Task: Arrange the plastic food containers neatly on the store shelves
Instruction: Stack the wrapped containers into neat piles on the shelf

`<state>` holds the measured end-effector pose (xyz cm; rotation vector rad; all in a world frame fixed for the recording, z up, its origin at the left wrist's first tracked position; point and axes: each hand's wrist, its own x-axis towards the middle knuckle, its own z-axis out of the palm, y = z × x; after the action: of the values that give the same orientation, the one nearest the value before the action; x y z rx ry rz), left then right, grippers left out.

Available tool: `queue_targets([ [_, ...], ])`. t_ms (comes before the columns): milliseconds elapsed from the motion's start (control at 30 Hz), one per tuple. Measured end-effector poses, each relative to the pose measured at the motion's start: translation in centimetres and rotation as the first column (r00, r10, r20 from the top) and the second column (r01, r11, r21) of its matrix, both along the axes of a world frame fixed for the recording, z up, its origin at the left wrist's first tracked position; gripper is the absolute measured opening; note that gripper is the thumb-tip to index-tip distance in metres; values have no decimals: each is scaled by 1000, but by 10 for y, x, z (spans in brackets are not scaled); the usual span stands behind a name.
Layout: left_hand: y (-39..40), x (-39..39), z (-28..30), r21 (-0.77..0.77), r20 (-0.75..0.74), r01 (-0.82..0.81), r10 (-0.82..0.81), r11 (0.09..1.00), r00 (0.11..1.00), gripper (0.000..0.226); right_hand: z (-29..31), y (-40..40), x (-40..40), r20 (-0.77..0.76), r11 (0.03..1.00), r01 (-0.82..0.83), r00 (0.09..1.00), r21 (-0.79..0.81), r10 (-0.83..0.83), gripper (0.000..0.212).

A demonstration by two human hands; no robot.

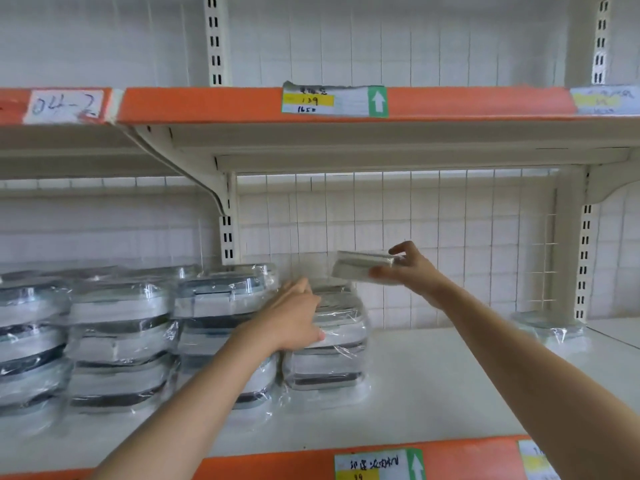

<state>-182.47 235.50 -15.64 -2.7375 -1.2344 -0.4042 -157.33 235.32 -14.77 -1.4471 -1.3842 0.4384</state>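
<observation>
Overhead, right hand holds a container; left hand steadies stack.

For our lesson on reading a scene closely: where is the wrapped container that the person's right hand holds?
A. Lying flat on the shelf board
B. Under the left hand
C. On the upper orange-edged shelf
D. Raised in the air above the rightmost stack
D: the right hand pinches the container in the air, above the rightmost stack.
</observation>
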Motion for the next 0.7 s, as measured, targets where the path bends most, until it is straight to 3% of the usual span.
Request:
queue_targets([
  [133, -1, 0, -5, 32, 51, -4, 3, 999, 999, 48, 7, 26, -22, -12, 989, -140, 990, 36, 141, 56],
  [267, -6, 0, -6, 52, 23, -4, 2, 999, 1000, 47, 1, 48, -35, 67, 961, -266, 960, -70, 271, 45],
  [433, -13, 11, -3, 73, -2, 0, 0, 997, 1000, 55, -2, 48, -32, 80, 961, -263, 960, -88, 270, 65],
  [567, -20, 41, -4, 157, 32, 82, -88, 984, 996, 52, -15, 27, 2, 125, 986, -128, 982, -111, 142, 61],
  [633, -25, 65, -8, 197, 62, 143, -157, 970, 986, 46, -29, 12, 30, 292, 994, 52, 956, -92, -23, 55],
  [700, -31, 92, -16, 222, 75, 213, -235, 951, 969, 44, -46, -6, 61, 464, 964, 253, 865, -76, -191, 50],
])
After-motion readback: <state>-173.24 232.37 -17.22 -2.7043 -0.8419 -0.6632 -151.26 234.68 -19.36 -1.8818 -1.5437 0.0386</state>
